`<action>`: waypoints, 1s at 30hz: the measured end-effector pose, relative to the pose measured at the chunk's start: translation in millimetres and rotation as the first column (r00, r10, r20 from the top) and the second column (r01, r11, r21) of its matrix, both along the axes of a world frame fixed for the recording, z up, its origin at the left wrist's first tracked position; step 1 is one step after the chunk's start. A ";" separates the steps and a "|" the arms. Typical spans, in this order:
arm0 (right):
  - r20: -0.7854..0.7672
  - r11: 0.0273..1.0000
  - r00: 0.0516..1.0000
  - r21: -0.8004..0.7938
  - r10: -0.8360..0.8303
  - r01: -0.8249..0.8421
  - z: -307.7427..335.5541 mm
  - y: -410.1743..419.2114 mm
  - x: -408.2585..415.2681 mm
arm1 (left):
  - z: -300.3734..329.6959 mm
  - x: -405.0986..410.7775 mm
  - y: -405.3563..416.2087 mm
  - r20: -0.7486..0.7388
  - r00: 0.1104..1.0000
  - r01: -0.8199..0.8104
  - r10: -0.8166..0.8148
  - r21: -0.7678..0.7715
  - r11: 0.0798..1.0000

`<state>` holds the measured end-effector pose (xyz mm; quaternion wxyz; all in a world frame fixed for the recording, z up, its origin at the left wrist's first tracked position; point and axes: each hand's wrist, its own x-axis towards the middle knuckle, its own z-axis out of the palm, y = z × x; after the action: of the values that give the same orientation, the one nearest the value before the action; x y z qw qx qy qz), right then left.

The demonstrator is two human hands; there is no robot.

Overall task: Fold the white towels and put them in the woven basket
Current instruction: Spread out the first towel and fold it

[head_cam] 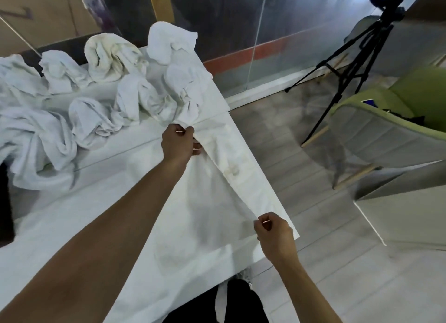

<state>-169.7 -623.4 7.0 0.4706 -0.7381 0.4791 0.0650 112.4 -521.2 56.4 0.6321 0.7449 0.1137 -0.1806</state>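
**One towel stretched out, the rest still in heaps**

A white towel [207, 197] lies spread on the white table, pulled taut along its right edge, which runs parallel to the table's edge from far to near. It looks thin and slightly stained near that edge. Behind it, across the far and left part of the table, the other white towels [108, 86] sit crumpled in loose, twisted mounds, touching one another. No woven basket can be seen.
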 end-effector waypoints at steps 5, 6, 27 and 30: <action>-0.151 0.991 0.979 0.009 0.134 -0.135 -46.1 -24.0 14.7 | -40.5 -21.7 9.7 -0.040 0.993 0.120 -0.115 0.184 0.976; -0.172 0.987 0.973 0.008 0.157 -0.158 -52.8 -29.3 16.5 | -49.0 -34.7 21.6 -0.030 0.991 0.132 -0.128 0.251 0.959; -0.099 0.955 0.978 0.253 0.182 -0.152 -79.9 -42.6 30.8 | -122.5 -236.6 179.9 -0.368 0.858 -0.182 0.357 0.432 0.883; -0.144 0.965 0.964 0.172 0.223 -0.197 -82.4 -39.8 31.7 | -119.2 -234.6 179.4 -0.366 0.855 -0.235 0.368 0.360 0.903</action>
<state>-138.0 -663.2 -75.5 0.4767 -0.7381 0.4279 0.2116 -122.2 -341.8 -62.7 0.4907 0.7476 0.3916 -0.2166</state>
